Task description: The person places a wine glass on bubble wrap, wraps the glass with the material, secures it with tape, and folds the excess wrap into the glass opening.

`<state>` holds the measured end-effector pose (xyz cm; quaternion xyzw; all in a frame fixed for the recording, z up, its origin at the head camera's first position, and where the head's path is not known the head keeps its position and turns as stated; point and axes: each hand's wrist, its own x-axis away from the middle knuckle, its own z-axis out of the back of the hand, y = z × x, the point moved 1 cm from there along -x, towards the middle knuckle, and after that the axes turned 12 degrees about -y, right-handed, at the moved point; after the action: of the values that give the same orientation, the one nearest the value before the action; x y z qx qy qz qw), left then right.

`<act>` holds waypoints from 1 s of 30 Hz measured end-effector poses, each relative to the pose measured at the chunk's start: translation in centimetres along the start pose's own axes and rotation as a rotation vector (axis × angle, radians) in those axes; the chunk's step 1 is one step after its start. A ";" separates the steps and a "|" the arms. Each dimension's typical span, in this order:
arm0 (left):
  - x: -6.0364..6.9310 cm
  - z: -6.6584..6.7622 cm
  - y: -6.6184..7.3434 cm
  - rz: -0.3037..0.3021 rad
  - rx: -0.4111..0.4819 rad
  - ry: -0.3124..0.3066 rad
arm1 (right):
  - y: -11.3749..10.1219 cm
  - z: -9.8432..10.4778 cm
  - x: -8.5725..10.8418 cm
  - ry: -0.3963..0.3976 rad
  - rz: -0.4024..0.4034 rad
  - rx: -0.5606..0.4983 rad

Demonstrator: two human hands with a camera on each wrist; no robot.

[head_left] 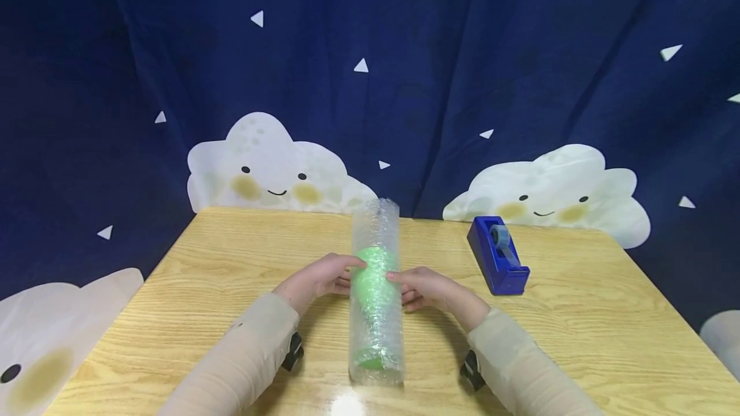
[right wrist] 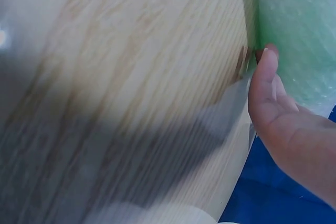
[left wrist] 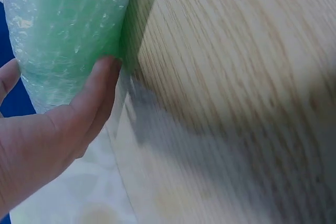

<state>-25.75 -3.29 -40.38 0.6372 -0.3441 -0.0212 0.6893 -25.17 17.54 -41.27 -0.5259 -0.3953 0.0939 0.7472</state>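
Bubble-wrapped roll [head_left: 376, 320]: likely light, squashy | sides held by half-curled left grip [head_left: 325, 277], right grip [head_left: 429, 289] | best taken mid-length

Dressed in cream: a left sleeve [head_left: 231, 364] at seven o'clock, with a tiny dark speck [head_left: 237, 325], and a matching right sleeve [head_left: 526, 358] at five o'clock. Worn below both cuffs, slightly creased: small, angular black blocks [head_left: 293, 352].
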 end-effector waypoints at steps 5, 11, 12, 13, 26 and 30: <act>0.3 -0.1 0.1 0.010 -0.085 0.013 | 0.0 -0.2 0.0 0.015 -0.015 -0.008; 0.8 -0.7 0.5 0.043 -0.326 0.079 | -0.2 -0.4 -0.1 0.041 -0.034 0.003; 0.8 -0.8 0.5 0.046 -0.335 0.087 | -0.2 -0.4 -0.1 0.041 -0.035 0.001; 0.9 -0.8 0.6 0.048 -0.343 0.096 | -0.2 -0.4 0.0 0.041 -0.035 0.001; 0.3 0.1 -0.1 -0.045 -0.157 0.007 | -0.1 -0.5 0.0 0.022 -0.005 -0.008; 0.8 0.1 0.1 -0.009 -0.264 0.032 | -0.2 -0.8 0.0 0.020 -0.007 0.002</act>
<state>-25.23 -3.73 -39.95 0.5426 -0.3243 -0.0591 0.7726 -24.70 16.86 -41.19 -0.5248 -0.3896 0.0863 0.7519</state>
